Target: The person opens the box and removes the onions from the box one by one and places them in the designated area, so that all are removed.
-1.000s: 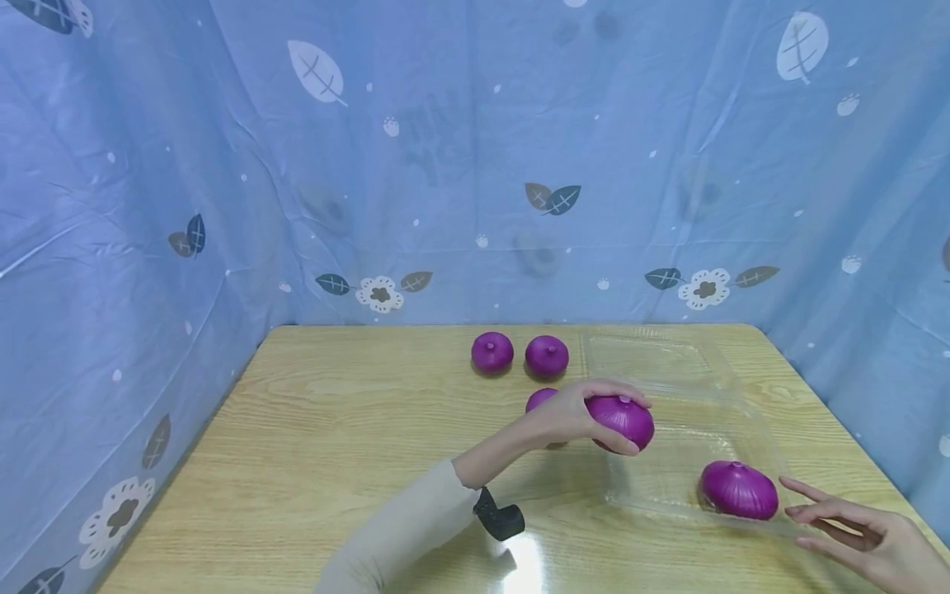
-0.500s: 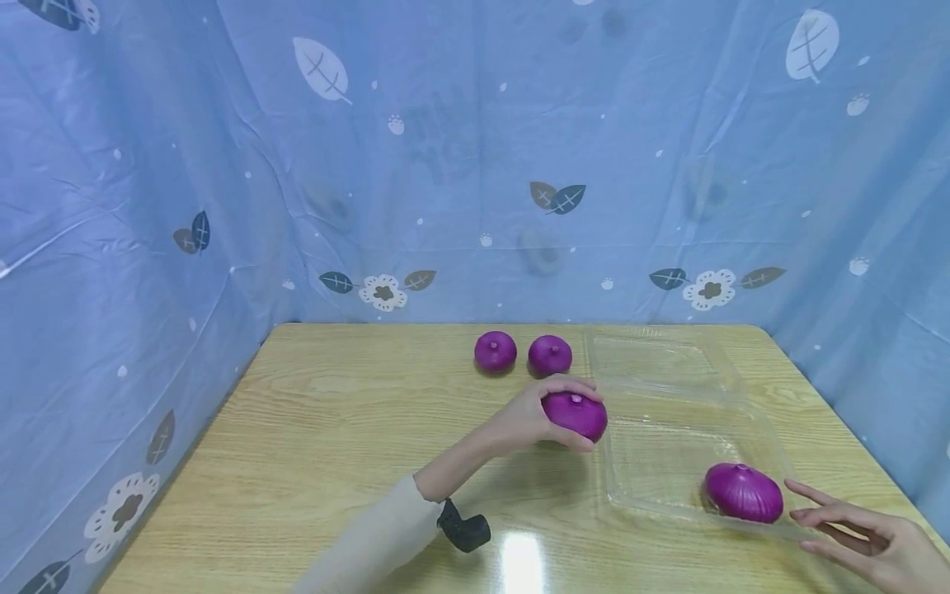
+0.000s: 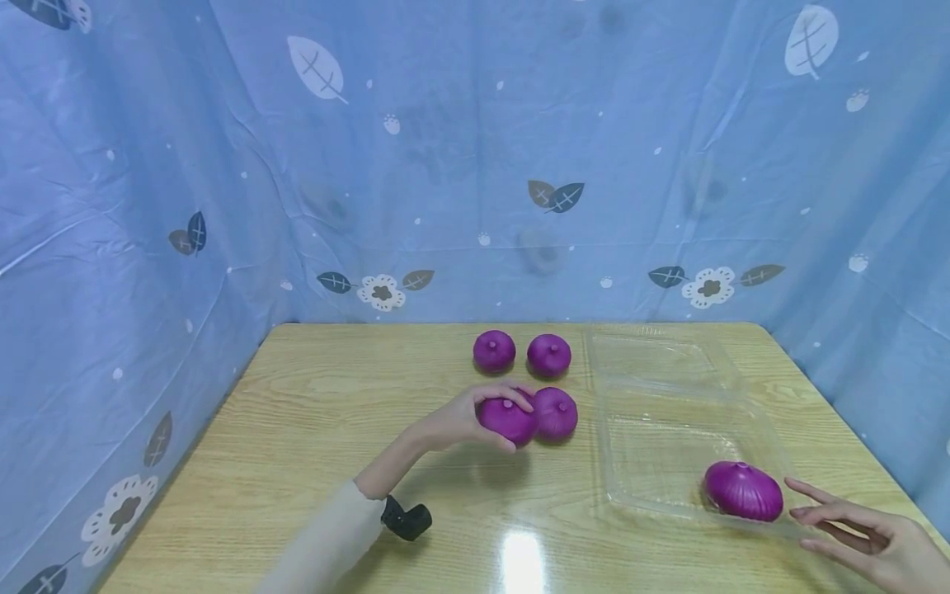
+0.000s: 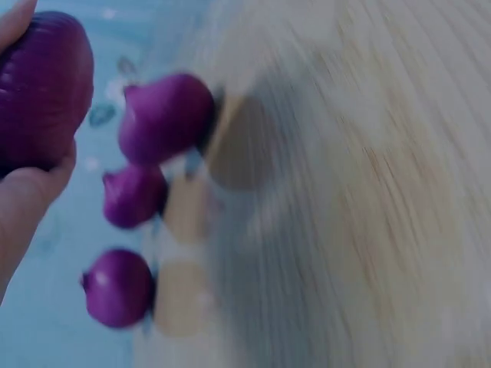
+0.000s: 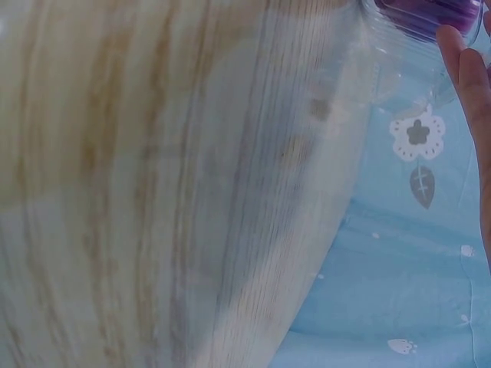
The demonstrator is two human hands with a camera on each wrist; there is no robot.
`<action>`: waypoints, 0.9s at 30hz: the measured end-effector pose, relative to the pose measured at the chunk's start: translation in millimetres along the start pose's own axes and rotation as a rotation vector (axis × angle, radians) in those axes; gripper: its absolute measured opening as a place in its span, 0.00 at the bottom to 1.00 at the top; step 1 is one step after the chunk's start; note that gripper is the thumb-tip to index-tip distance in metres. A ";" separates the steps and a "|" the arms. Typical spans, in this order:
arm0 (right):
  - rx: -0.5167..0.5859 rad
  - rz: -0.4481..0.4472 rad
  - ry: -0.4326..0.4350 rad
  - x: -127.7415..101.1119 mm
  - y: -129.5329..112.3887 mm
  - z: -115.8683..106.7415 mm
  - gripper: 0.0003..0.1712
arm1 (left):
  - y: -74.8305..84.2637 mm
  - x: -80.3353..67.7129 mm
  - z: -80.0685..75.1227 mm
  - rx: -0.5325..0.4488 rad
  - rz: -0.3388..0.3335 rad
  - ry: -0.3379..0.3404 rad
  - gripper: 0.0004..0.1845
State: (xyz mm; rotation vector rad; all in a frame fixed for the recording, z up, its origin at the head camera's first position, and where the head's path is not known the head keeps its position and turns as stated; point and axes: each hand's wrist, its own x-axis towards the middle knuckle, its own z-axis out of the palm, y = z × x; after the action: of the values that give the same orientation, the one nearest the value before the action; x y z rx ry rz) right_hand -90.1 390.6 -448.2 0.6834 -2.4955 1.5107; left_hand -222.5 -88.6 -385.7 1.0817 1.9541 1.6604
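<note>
My left hand (image 3: 458,419) grips a purple onion (image 3: 508,422), fingers over its far side and thumb on its near side. In the left wrist view the gripped onion (image 4: 42,92) appears large at the upper left. Just right of it in the head view another onion (image 3: 557,414) sits on the table, partly overlapped. At the right, an onion (image 3: 744,492) lies in the near right corner of a clear plastic box (image 3: 653,470). My right hand (image 3: 868,532) is at that corner, fingers extended beside the box wall; the right wrist view shows a fingertip (image 5: 449,38) against it.
Two more onions, one left (image 3: 494,351) and one right (image 3: 549,355), stand near the table's back edge. The box's clear lid (image 3: 656,356) lies open behind its base. A blue patterned curtain (image 3: 475,165) surrounds the wooden table (image 3: 334,396) at the back and sides.
My left hand has carried its onion leftward, from the box's left edge to the left of the onion on the table, which now shows again. The right hand has stayed in place.
</note>
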 end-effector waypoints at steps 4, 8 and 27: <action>-0.049 0.020 0.018 -0.7 -0.7 0.4 0.17 | -16.9 -6.4 -10.3 0.029 -0.063 0.017 0.25; -0.012 0.005 0.019 -0.3 -0.5 0.9 0.16 | -41.2 -6.2 -20.3 0.060 -0.120 0.063 0.26; 0.017 -0.019 0.003 1.5 -3.1 0.7 0.17 | -43.2 -1.7 -40.3 0.084 -0.255 0.087 0.28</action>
State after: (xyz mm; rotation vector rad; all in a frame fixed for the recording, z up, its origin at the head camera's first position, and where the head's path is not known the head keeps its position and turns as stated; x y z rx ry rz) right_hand -89.9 388.3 -445.5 0.7042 -2.4700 1.5266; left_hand -263.2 -117.8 -417.0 0.7607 2.1321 1.5226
